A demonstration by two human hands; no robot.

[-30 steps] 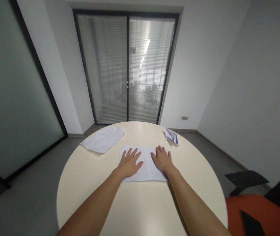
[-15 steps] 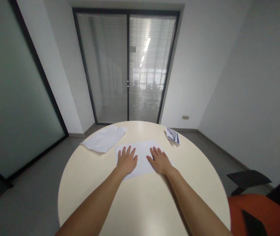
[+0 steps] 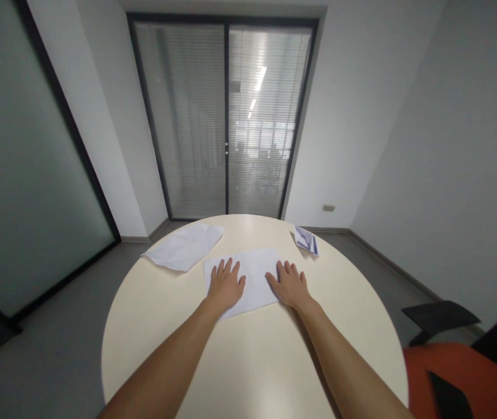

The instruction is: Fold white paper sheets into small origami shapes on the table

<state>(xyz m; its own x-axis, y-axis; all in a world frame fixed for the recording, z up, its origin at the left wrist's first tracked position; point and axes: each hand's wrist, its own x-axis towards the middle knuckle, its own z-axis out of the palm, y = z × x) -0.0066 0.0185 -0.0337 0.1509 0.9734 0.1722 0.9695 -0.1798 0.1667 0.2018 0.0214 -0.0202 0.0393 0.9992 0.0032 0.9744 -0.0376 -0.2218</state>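
Observation:
A white sheet of paper (image 3: pixel 255 276) lies flat on the round cream table (image 3: pixel 248 361). My left hand (image 3: pixel 226 286) rests palm down on the sheet's left part, fingers spread and pointing away from me. On the right part, my right hand (image 3: pixel 291 285) also lies palm down with its fingers stretched out, covering the paper's right edge. Neither hand grips anything. Between the hands the middle of the sheet shows.
A larger creased white sheet (image 3: pixel 187 247) lies at the table's back left, its corner over the edge. A folded paper (image 3: pixel 305 240) with dark blue marks stands at the back right. An orange chair (image 3: pixel 462 372) with black armrests is at right, beside the table.
My right hand has slid to the right across the paper, toward its right edge. The left hand stays nearly where it was.

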